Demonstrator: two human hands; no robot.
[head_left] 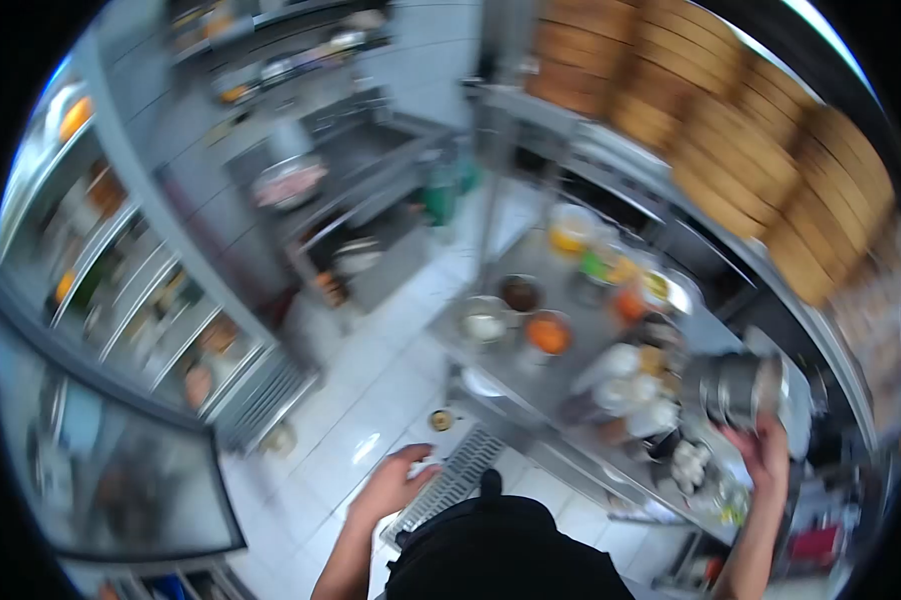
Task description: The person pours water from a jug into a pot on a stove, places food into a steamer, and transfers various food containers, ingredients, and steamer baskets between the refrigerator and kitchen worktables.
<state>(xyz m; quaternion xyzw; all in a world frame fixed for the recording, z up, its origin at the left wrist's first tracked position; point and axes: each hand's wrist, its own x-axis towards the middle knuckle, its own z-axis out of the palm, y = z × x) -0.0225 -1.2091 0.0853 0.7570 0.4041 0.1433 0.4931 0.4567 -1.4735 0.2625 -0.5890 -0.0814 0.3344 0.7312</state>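
My right hand point(764, 450) is at the near side of a round metal container point(736, 388) on the steel table point(511, 375), its fingers against the lower edge; blur hides the exact grip. Over the tiled floor, my left hand point(396, 482) hangs free with its fingers loosely apart and nothing in it. Left of the metal container stand white-topped bottles point(631, 390). A bowl of white eggs or balls point(689, 465) sits just left of my right hand. Farther left on the table are a bowl of orange food point(549, 332) and a dark bowl point(521, 293).
Bamboo steamers point(736, 150) are stacked on a shelf at the upper right. A glass-door fridge point(121, 300) stands open at the left. Behind is a sink point(356, 140) with a bowl of pink food point(291, 183) beside it. A floor grate point(451, 480) lies below the table edge.
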